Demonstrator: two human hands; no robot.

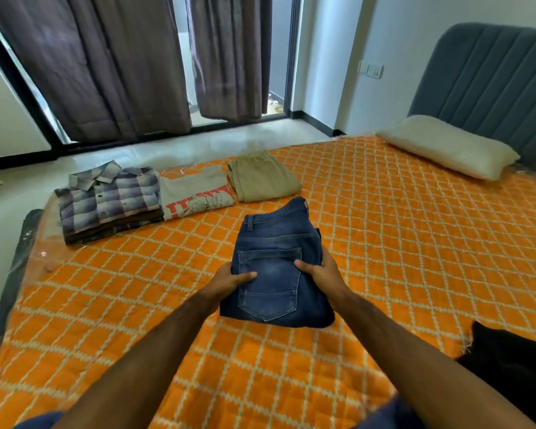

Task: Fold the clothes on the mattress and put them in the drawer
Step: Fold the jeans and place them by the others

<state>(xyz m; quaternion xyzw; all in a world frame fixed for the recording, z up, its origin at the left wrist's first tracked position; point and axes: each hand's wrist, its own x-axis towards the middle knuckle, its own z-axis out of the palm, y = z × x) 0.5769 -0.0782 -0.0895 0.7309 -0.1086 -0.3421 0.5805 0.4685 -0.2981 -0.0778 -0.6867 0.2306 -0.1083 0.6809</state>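
we are gripping the folded jeans mid-mattress, left hand and right hand clamping its sides; three folded piles are waiting at the far edge, a black garment is lying unfolded, nothing drawered.

Bare forearms, blue clothing below

Both arms are uncovered to the frame's bottom edge, no sleeves, watch or rings visible; blue fabric shows at the bottom, beneath the arms.

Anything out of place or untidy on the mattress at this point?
One thing: a black garment lies unfolded at the mattress's near right edge, apart from the folded row of plaid shirt, grey T-shirt and khaki trousers. Both hands, left and right, grip the neatly folded jeans.
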